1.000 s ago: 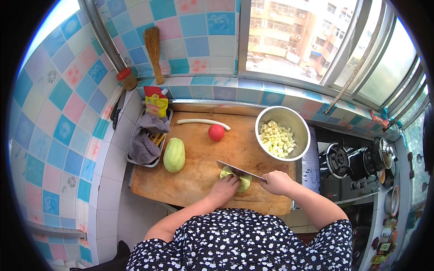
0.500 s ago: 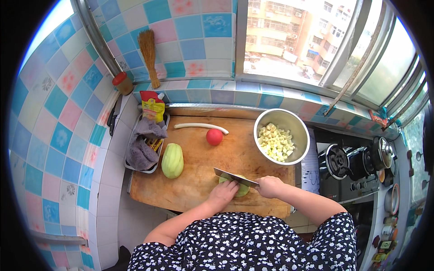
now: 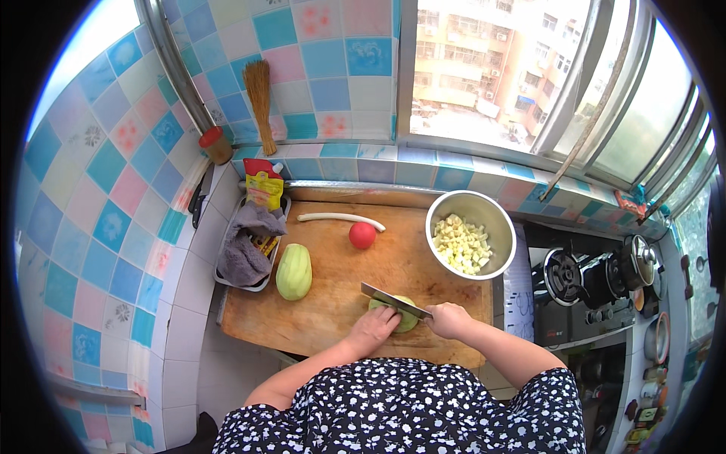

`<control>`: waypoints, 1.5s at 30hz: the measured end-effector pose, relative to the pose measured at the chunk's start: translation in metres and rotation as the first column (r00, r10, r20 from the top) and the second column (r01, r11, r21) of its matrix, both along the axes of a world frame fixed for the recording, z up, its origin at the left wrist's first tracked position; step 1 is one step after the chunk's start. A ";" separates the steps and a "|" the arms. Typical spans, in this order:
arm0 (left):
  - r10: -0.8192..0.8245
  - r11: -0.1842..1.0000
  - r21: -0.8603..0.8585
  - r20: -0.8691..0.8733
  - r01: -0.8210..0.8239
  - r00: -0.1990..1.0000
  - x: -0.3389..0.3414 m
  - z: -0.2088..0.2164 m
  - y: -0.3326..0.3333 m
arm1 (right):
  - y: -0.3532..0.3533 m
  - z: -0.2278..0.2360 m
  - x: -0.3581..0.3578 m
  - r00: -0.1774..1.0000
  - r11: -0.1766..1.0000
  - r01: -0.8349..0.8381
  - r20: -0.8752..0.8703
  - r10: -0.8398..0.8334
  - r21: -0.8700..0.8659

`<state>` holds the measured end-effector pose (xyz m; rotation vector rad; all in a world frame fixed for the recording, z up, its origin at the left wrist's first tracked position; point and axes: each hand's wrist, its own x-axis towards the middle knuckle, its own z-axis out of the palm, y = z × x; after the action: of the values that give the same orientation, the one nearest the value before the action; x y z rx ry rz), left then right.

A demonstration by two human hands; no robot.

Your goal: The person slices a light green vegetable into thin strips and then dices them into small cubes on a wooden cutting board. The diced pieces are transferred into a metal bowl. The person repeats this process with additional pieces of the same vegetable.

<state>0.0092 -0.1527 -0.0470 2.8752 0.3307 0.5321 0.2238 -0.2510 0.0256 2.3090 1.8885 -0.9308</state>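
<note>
My right hand [image 3: 449, 321] is closed round the handle of a broad-bladed cleaver [image 3: 387, 296]. Its blade stands at the far side of a pale-green vegetable piece [image 3: 407, 321] on the wooden cutting board [image 3: 333, 253]. My left hand [image 3: 373, 327] holds that piece down, fingers bent over it close to the blade. How deep the edge sits in the piece is hidden. Left of my hands lies a whole peeled pale-green vegetable [image 3: 294, 272], perhaps an eggplant. Farther back are a red tomato [image 3: 362, 235] and a long white stalk [image 3: 340, 217], perhaps a scallion.
A steel bowl [image 3: 504, 219] with pale diced cubes [image 3: 461, 246] stands at the board's back right. On the left, a tray [image 3: 246, 288] holds a grey cloth [image 3: 246, 257] and a yellow-and-red pouch [image 3: 264, 189]. A gas stove [image 3: 563, 321] is at the right, below the window.
The whole view has shifted slightly, with the far side of the board appearing lower. Both hands keep their places on the cleaver and the vegetable piece.
</note>
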 end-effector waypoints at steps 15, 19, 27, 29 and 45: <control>-0.009 0.995 0.099 -0.003 0.010 1.000 -0.001 -0.002 0.000 | 0.001 0.048 0.001 0.996 0.995 -0.067 0.051 0.070 -0.071; -0.014 0.998 0.065 -0.002 0.014 1.000 -0.002 -0.005 0.000 | 0.005 0.045 0.001 0.999 0.993 -0.046 0.022 0.049 -0.112; -0.005 0.999 0.041 0.066 0.003 0.998 -0.001 -0.008 -0.001 | 0.006 0.010 -0.011 0.999 0.993 0.012 -0.040 -0.017 -0.117; 0.000 0.999 0.034 0.085 -0.003 0.996 -0.002 -0.009 -0.002 | 0.002 0.005 -0.014 0.998 0.996 0.039 -0.041 -0.042 -0.078; 0.002 0.999 0.041 0.057 -0.005 0.998 -0.011 -0.003 -0.002 | 0.004 0.018 -0.011 0.998 0.998 0.048 -0.036 -0.046 0.041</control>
<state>-0.0015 -0.1551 -0.0504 2.8929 0.3193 0.6278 0.2130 -0.2471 0.0433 2.3863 1.8926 -0.9511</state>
